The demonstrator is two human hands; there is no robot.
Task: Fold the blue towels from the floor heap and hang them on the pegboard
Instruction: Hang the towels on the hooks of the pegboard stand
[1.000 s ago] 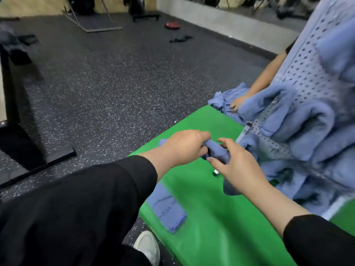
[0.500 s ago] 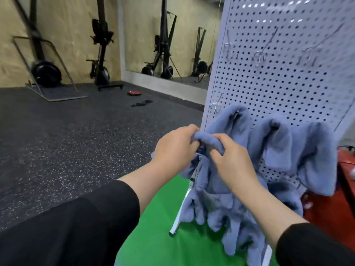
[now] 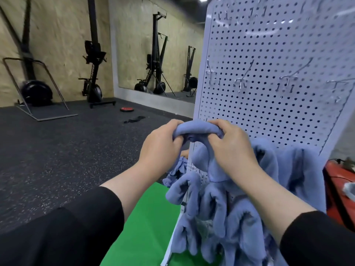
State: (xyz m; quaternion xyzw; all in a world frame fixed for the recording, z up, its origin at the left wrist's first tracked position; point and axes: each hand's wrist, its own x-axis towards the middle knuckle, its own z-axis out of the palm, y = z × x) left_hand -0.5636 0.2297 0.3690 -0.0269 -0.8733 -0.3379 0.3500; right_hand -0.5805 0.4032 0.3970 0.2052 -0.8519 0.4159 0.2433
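I have lifted the blue towel (image 3: 199,129) higher against the pegboard (image 3: 269,116); my left hand (image 3: 159,150) and right hand (image 3: 232,148) both grip it, fingers curled, at frame centre. Green mat (image 3: 149,223) below, speckled gym floor (image 3: 67,150) left.

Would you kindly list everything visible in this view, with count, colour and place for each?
Held towel: one, blue, rolled, in front of the pegboard's lower left.
Hung towels: several, blue, draped low on the board.
Pegboard: one, white, upright at right.
Hooks: several, metal, bare, in a row above the towels.
Mat: one, green, under the board.
Weight plate: one, red, on the dark floor.
Fitness machines: several, black, along the back wall.
Mirror: one, on the back wall.
Red object: one, far right, unclear.
Left hand: grips the towel's left end.
Right hand: grips its right end.
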